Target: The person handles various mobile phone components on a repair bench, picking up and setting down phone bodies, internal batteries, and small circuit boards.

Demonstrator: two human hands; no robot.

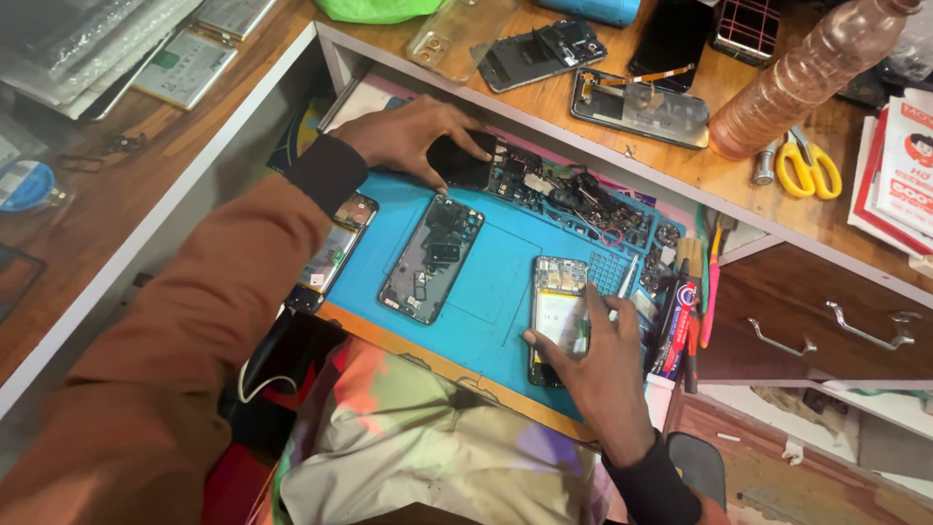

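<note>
A: Right hand (603,365) is pinching an opened phone (559,311), fingers closed on its edges, at the blue mat's (496,282) near right corner.

B: Left hand (413,136) is gripping a black part (462,160) at the mat's far edge; the dark phone frame (431,258) is lying mid-mat.

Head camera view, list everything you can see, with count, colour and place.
Mat: one, blue, in the open drawer.
Opened phones: two on the mat, one at centre, one under the right hand.
Dark part: one, black, at the mat's top edge, under the left hand.
Small parts: many, dark, along the mat's back.
Hand tools: several, red and mixed, right of the mat.
Phone bodies: several, on the desktop.
Bottle: one, brownish, desktop right.
Scissors: one, yellow handles, beside the bottle.
Left hand: on the dark part.
Right hand: on the right phone.
</note>
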